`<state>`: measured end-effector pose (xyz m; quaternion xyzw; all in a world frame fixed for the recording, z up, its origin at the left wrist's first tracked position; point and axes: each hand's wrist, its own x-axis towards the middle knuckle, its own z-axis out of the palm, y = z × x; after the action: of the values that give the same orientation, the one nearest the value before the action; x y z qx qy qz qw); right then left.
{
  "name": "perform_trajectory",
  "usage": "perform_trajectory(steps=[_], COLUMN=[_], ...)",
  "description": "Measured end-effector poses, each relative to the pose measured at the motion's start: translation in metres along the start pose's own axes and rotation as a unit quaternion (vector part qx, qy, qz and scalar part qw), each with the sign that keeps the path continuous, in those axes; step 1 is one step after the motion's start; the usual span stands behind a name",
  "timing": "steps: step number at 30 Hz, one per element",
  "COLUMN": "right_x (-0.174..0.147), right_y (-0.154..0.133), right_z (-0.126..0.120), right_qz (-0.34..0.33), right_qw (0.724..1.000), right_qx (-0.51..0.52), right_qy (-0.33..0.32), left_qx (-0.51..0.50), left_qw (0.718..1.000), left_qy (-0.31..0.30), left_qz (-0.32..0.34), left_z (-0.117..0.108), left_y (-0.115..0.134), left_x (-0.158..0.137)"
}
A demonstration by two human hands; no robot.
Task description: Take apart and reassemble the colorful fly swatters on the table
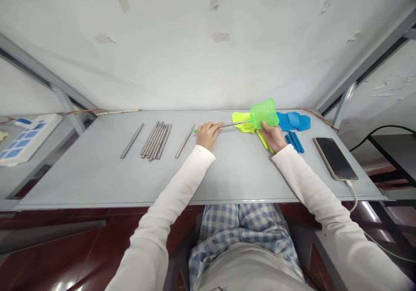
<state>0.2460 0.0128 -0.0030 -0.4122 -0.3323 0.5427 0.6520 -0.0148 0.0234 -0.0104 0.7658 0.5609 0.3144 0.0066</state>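
Both my hands hold one green fly swatter [264, 113] above the table, its metal rod running left from the mesh head. My left hand [208, 134] is closed round the rod near its green handle end, which pokes out on the left. With the fingers of my right hand [273, 136] I pinch the lower edge of the green head. Beneath and behind it lie yellow mesh swatter heads [239, 118] and yellow handles [261, 140], partly hidden. Right of my right hand are blue swatter heads [294, 121] and blue handles [295, 142].
Several metal rods [156, 141] lie in a bunch on the grey table [97, 174], with a single rod [132, 140] to the left and another rod [185, 141] to the right. A phone [335, 158] with a white cable lies at the right. A power strip [27, 137] is at far left.
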Motion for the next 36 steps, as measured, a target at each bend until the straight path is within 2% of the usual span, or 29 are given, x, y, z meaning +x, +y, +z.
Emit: perform_trajectory(steps=[5, 9, 12, 15, 21, 25, 32, 36], right_x=[-0.002, -0.002, -0.001, -0.001, -0.003, -0.004, -0.004, -0.007], right_y=[-0.006, -0.02, -0.031, -0.04, -0.051, -0.049, -0.043, -0.046], right_z=[0.0, -0.007, -0.015, -0.021, -0.022, -0.022, -0.023, -0.018], right_qz=[0.027, 0.048, 0.036, 0.023, 0.012, 0.02, 0.028, 0.037], right_qw=[0.999, 0.992, 0.978, 0.966, 0.975, 0.97, 0.965, 0.967], right_qx=[-0.014, -0.071, -0.139, -0.185, -0.174, -0.203, -0.214, -0.217], right_qy=[-0.019, -0.092, -0.153, -0.179, -0.14, -0.132, -0.148, -0.127], left_qx=[-0.003, 0.004, 0.015, 0.025, 0.04, 0.034, 0.019, 0.034], left_qw=[1.0, 0.998, 0.995, 0.993, 0.987, 0.983, 0.981, 0.985], left_qy=[0.002, -0.012, -0.02, -0.012, 0.0, -0.013, -0.035, -0.061], left_qz=[0.011, 0.061, 0.096, 0.111, 0.154, 0.181, 0.192, 0.16], left_z=[-0.002, -0.008, -0.012, -0.014, -0.013, -0.009, 0.002, -0.001], left_y=[-0.005, -0.013, -0.015, -0.015, -0.018, -0.015, -0.01, -0.003], left_x=[0.001, 0.003, 0.003, 0.003, 0.003, 0.001, -0.003, -0.005])
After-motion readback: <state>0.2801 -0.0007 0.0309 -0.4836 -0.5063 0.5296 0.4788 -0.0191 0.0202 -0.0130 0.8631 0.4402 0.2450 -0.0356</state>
